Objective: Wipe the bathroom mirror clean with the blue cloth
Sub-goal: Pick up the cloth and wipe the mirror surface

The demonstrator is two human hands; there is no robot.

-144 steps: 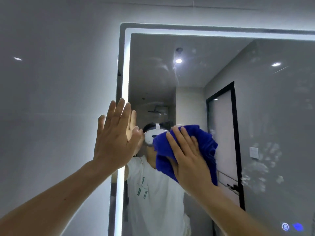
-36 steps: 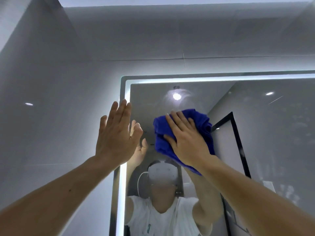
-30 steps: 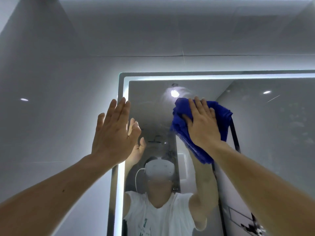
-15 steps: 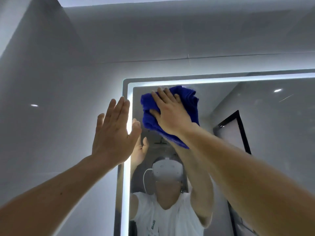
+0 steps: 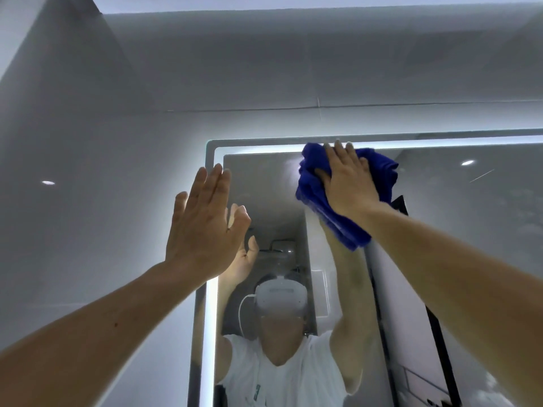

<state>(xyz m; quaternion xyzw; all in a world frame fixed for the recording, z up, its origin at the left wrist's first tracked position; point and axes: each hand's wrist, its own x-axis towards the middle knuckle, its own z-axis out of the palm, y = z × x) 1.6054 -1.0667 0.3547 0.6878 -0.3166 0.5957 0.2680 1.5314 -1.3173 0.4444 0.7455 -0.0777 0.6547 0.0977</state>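
Half done at best, by the look of it: pressing the bunched blue cloth (image 5: 338, 227) to the bathroom mirror (image 5: 470, 230) at 12 o'clock, just under the lit top edge, right hand (image 5: 349, 183) flat, fingers spread over the folds; bracing with the left hand (image 5: 202, 224), fingers straight and close, at 9 o'clock by the lit strip (image 5: 212, 318). Next, likely: sweeping toward 3 o'clock, then down to pale smears (image 5: 496, 389) at 5 o'clock. Left palm's contact hidden; glass cut off right and below.
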